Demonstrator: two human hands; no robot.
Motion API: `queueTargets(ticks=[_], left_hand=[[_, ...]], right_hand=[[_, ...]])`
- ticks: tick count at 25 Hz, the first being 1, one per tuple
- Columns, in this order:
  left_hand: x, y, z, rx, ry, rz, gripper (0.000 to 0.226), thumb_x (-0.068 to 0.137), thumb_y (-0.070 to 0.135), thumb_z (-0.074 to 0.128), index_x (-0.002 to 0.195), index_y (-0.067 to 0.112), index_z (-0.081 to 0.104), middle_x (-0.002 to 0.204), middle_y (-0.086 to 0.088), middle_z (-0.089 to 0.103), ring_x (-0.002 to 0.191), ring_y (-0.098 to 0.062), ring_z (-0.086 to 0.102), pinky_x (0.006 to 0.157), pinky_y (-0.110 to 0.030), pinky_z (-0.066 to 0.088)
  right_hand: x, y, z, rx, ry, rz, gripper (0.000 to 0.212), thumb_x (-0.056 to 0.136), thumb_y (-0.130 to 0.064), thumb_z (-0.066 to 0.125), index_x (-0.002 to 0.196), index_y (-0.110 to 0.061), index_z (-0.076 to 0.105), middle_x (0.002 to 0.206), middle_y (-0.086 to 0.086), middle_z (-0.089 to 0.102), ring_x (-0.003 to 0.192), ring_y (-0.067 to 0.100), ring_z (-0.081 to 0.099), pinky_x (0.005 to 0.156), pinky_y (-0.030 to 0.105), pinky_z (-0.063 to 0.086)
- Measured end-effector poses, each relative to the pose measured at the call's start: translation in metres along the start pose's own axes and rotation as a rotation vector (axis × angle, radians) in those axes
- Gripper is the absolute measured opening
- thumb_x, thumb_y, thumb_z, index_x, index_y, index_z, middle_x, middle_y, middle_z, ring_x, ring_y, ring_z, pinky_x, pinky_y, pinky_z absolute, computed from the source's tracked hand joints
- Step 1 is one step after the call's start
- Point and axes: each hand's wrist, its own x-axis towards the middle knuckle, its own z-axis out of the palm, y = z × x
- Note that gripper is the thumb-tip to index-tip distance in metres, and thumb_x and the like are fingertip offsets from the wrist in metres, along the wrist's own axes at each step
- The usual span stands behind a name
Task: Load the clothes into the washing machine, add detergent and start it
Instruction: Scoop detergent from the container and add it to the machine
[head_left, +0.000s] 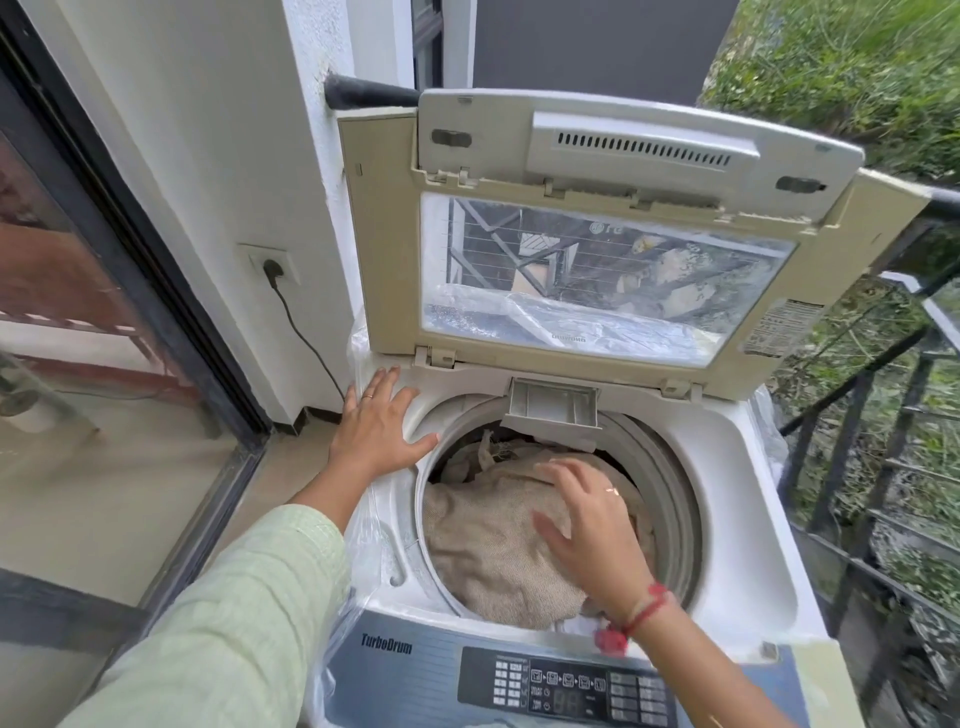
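Note:
A top-loading washing machine (727, 483) stands in front of me with its lid (597, 249) folded up and back. Beige cloth (488, 551) fills the drum. My left hand (379, 421) rests flat with spread fingers on the machine's top rim at the left of the drum opening. My right hand (587, 530) is over the drum with fingers spread and straight, just above or touching the beige cloth; it grips nothing. A small detergent drawer (553, 402) sticks out at the back of the opening. The control panel (566, 686) is at the front.
A white wall with a socket and plugged-in black cable (275, 270) is to the left of the machine. A dark-framed glass sliding door (130, 291) stands further left. A black metal railing (883, 467) runs along the right, with greenery beyond.

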Motion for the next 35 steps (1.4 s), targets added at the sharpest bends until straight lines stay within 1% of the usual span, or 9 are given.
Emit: queueTargets(ticks=[4, 7, 10, 13, 15, 18, 23, 28, 35], left_hand=[[-0.001, 0.003, -0.009, -0.115, -0.046, -0.049, 0.07, 0.081, 0.059, 0.054, 0.139, 0.025, 0.034, 0.156, -0.005, 0.016, 0.145, -0.022, 0.012, 0.113, -0.055, 0.001], [-0.022, 0.017, -0.026, -0.306, 0.112, -0.095, 0.055, 0.086, 0.042, 0.057, 0.134, 0.022, 0.041, 0.145, -0.004, 0.036, 0.135, -0.025, 0.033, 0.111, -0.058, 0.006], [-0.08, 0.039, -0.05, -0.52, 0.282, -0.092, 0.046, 0.084, 0.042, 0.052, 0.123, 0.017, 0.053, 0.125, -0.001, 0.057, 0.117, -0.022, 0.052, 0.106, -0.043, 0.028], [-0.175, 0.056, -0.068, -0.687, 0.435, -0.142, 0.045, 0.08, 0.043, 0.049, 0.112, 0.013, 0.06, 0.112, 0.005, 0.064, 0.106, -0.012, 0.057, 0.095, -0.024, 0.041], [-0.257, 0.067, -0.068, -0.72, 0.518, -0.275, 0.04, 0.082, 0.042, 0.051, 0.11, 0.016, 0.061, 0.11, 0.013, 0.063, 0.104, -0.002, 0.056, 0.092, -0.011, 0.038], [-0.387, 0.087, -0.055, -0.713, 0.556, -0.539, 0.032, 0.082, 0.047, 0.051, 0.105, 0.027, 0.06, 0.108, 0.024, 0.063, 0.103, 0.01, 0.055, 0.09, -0.004, 0.035], [-0.566, 0.115, -0.035, -0.605, 0.65, -0.939, 0.024, 0.082, 0.046, 0.052, 0.103, 0.035, 0.056, 0.107, 0.023, 0.062, 0.095, 0.006, 0.059, 0.086, -0.012, 0.042], [-0.663, 0.141, -0.042, -0.622, 0.898, -1.221, 0.03, 0.081, 0.044, 0.053, 0.105, 0.029, 0.059, 0.103, 0.018, 0.065, 0.097, -0.001, 0.062, 0.086, -0.021, 0.046], [-0.78, 0.152, -0.036, -0.575, 1.043, -1.511, 0.022, 0.079, 0.044, 0.053, 0.099, 0.036, 0.06, 0.104, 0.027, 0.063, 0.097, 0.006, 0.06, 0.082, -0.008, 0.044]], right_hand=[[-0.048, -0.016, -0.007, 0.012, 0.001, -0.182, 0.032, 0.084, -0.035, 0.058, 0.114, -0.027, 0.057, 0.118, -0.011, 0.056, 0.109, 0.007, 0.054, 0.092, 0.024, 0.048], [-0.073, -0.022, -0.007, 0.093, -0.007, -0.236, 0.025, 0.087, -0.036, 0.054, 0.11, -0.028, 0.058, 0.113, -0.014, 0.056, 0.105, 0.006, 0.054, 0.088, 0.027, 0.049], [-0.091, -0.029, -0.01, 0.161, -0.042, -0.287, 0.019, 0.087, -0.03, 0.053, 0.105, -0.026, 0.06, 0.107, -0.014, 0.058, 0.1, 0.01, 0.056, 0.083, 0.032, 0.049], [-0.11, -0.047, -0.014, 0.263, -0.07, -0.368, 0.016, 0.087, -0.024, 0.055, 0.101, -0.025, 0.061, 0.105, -0.013, 0.059, 0.097, 0.011, 0.055, 0.082, 0.031, 0.046], [-0.128, -0.063, -0.015, 0.366, -0.087, -0.4, 0.016, 0.085, -0.022, 0.057, 0.1, -0.026, 0.062, 0.103, -0.015, 0.059, 0.098, 0.008, 0.055, 0.085, 0.025, 0.044], [-0.16, -0.083, -0.005, 0.512, -0.14, -0.432, 0.016, 0.086, -0.025, 0.056, 0.1, -0.025, 0.063, 0.099, -0.012, 0.06, 0.097, 0.007, 0.056, 0.086, 0.021, 0.042], [-0.224, -0.141, 0.038, 0.628, -0.435, -0.532, 0.016, 0.086, -0.026, 0.056, 0.099, -0.025, 0.065, 0.093, -0.015, 0.063, 0.09, 0.007, 0.057, 0.08, 0.029, 0.047], [-0.274, -0.227, 0.048, 0.68, -0.723, -0.786, 0.021, 0.084, -0.037, 0.052, 0.096, -0.025, 0.066, 0.097, -0.013, 0.066, 0.094, 0.002, 0.058, 0.083, 0.024, 0.047], [-0.338, -0.351, 0.088, 0.633, -0.984, -0.984, 0.012, 0.082, -0.031, 0.057, 0.09, -0.03, 0.066, 0.096, -0.018, 0.066, 0.09, 0.003, 0.062, 0.078, 0.02, 0.05]])
